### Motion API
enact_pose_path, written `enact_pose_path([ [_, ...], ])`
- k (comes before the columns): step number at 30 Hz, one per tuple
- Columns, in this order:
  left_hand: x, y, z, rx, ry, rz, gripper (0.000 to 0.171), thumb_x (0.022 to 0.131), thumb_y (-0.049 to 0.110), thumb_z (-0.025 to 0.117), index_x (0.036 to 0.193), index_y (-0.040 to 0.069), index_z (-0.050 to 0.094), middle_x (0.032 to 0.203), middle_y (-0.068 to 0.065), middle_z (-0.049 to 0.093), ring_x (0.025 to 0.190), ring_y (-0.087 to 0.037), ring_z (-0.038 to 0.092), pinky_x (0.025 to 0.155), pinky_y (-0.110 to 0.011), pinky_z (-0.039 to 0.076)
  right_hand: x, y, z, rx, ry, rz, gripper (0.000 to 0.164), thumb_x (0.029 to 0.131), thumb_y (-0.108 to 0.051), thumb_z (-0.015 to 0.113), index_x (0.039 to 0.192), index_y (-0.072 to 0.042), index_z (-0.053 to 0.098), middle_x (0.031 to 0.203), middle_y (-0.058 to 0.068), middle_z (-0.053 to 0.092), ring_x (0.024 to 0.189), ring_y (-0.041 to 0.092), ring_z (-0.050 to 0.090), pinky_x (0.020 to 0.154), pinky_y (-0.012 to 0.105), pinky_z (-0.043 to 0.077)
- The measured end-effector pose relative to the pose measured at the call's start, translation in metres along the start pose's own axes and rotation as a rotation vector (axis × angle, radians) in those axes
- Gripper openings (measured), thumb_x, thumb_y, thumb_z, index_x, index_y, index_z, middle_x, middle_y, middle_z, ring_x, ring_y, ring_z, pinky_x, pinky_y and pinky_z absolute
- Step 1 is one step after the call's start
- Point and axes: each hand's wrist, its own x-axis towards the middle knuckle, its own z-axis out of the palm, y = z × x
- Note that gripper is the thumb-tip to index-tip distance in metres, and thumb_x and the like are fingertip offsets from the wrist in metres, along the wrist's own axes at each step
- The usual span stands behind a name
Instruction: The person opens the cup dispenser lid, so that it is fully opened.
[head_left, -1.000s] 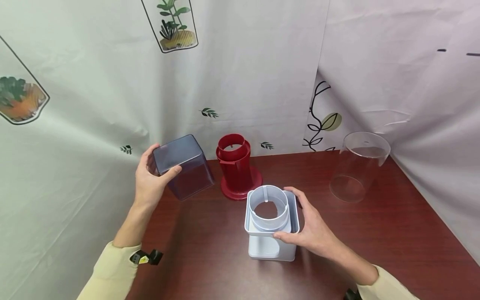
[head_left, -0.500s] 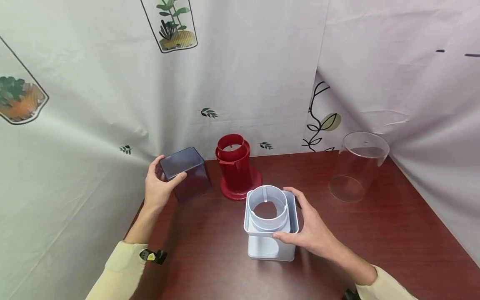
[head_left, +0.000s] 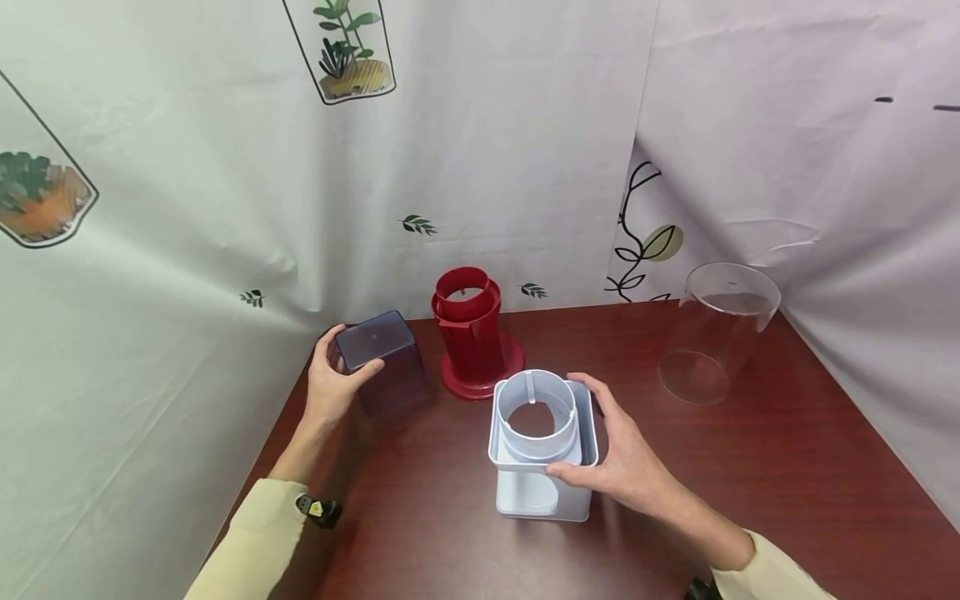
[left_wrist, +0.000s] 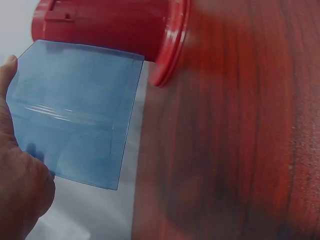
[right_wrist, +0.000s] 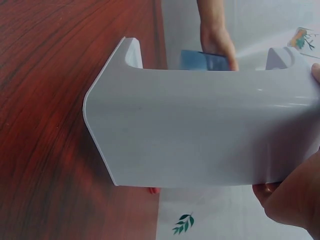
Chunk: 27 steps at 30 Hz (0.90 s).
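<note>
My left hand [head_left: 332, 390] grips a translucent blue-grey square plastic container [head_left: 393, 379] by its top corner, thumb on the near side. Its flat closed face points up; in the left wrist view the container [left_wrist: 75, 115] shows its lower edge close to the table. My right hand [head_left: 626, 458] holds the square top of a white plastic stand [head_left: 551, 497], fingers behind and thumb at the front. A round collar rises from that top. The stand stands upright on the table; in the right wrist view its smooth white side [right_wrist: 200, 130] fills the middle.
A red plastic tube on a round base [head_left: 472, 354] stands between the container and the white stand, further back. At the right rear is a clear cylinder [head_left: 697, 375]. A printed white cloth [head_left: 487, 167] hangs behind the dark red wooden table [head_left: 420, 533].
My left hand has brought the blue-grey container down and to the right, closer to the table and the red tube. My right hand and the white stand have stayed in place.
</note>
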Motion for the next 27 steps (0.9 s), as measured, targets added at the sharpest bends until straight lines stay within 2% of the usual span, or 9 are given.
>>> enact_pose_path([
  [6,0.000,-0.009,0.004,0.019,0.012,-0.012,0.092,0.081,-0.013,0.084,0.158,0.005,0.036,0.140,-0.011,0.052,0.122,-0.015,0.057,0.094,-0.015,0.052,0.000,0.000,0.000,0.005,-0.002,0.007,0.108,0.070,-0.029,0.102,0.158,-0.021,0.039,0.135,-0.002,0.062,0.119,0.017,0.060,0.101,0.032,0.050],
  [17,0.000,-0.023,0.007,0.042,0.020,-0.011,0.097,0.077,-0.015,0.087,0.157,0.004,0.036,0.148,-0.017,0.049,0.128,-0.015,0.053,0.100,-0.013,0.048,-0.001,0.000,0.000,0.012,0.001,0.007,0.109,0.070,-0.030,0.101,0.158,-0.020,0.039,0.135,-0.002,0.062,0.118,0.018,0.061,0.101,0.035,0.051],
  [27,0.000,-0.035,0.004,0.034,0.029,-0.009,0.096,0.078,-0.015,0.087,0.156,0.002,0.035,0.150,-0.015,0.049,0.132,-0.016,0.050,0.106,-0.014,0.043,-0.001,0.002,0.000,0.029,0.002,0.001,0.111,0.070,-0.030,0.101,0.161,-0.027,0.037,0.137,-0.003,0.061,0.120,0.018,0.061,0.103,0.032,0.049],
])
